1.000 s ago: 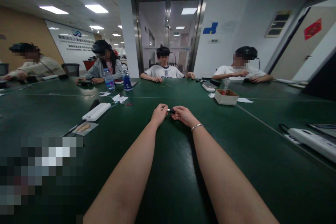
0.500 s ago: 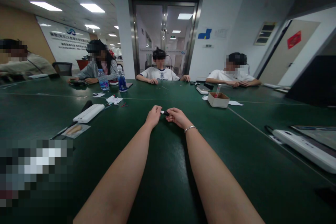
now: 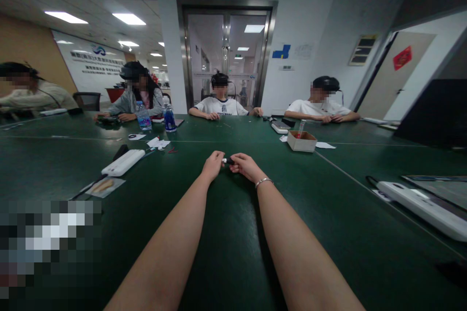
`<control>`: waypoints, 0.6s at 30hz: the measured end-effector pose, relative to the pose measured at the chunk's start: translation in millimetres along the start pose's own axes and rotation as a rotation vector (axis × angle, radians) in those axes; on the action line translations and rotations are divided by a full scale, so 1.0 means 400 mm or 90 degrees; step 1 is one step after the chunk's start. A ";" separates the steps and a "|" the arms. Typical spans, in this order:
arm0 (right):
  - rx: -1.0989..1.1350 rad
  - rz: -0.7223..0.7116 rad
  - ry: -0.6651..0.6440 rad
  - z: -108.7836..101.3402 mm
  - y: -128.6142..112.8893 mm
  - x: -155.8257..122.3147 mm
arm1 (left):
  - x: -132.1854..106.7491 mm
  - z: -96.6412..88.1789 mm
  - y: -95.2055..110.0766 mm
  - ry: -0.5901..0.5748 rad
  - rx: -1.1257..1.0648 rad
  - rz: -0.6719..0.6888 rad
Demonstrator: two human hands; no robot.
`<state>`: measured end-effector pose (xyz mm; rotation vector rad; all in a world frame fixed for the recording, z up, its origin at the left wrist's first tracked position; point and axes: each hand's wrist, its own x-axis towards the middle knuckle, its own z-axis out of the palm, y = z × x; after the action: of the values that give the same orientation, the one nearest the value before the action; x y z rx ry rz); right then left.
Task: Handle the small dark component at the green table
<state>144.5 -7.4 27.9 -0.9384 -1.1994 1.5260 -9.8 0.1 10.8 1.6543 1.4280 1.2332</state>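
Both my arms stretch forward over a dark green table [image 3: 226,252]. My left hand [image 3: 212,165] and my right hand [image 3: 246,166] meet at the table's middle and pinch a small black object with a light end [image 3: 229,161] between their fingertips. Both hands are closed on it, just above the tabletop. A thin bracelet [image 3: 263,182] circles my right wrist.
A white power strip [image 3: 123,162] and a clear packet [image 3: 105,186] lie at the left. Another white power strip [image 3: 419,204] lies at the right. A small cardboard box [image 3: 301,141] and two bottles [image 3: 168,119] stand further back. Several people sit along the far side.
My hands have kept their pinch on the small black object. The view has tilted up and turned slightly, so the hands sit a little lower and further left.
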 end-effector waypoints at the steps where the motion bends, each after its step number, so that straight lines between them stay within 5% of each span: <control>1: 0.000 0.001 -0.001 0.000 0.000 0.000 | -0.003 -0.001 0.003 -0.008 0.004 0.000; 18: -0.011 0.007 0.000 0.003 -0.006 -0.005 | -0.002 0.003 -0.008 -0.015 0.010 0.057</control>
<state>144.2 -9.4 30.4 -0.9577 -1.2108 1.5258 -10.0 0.2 7.3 1.7542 1.3657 1.2505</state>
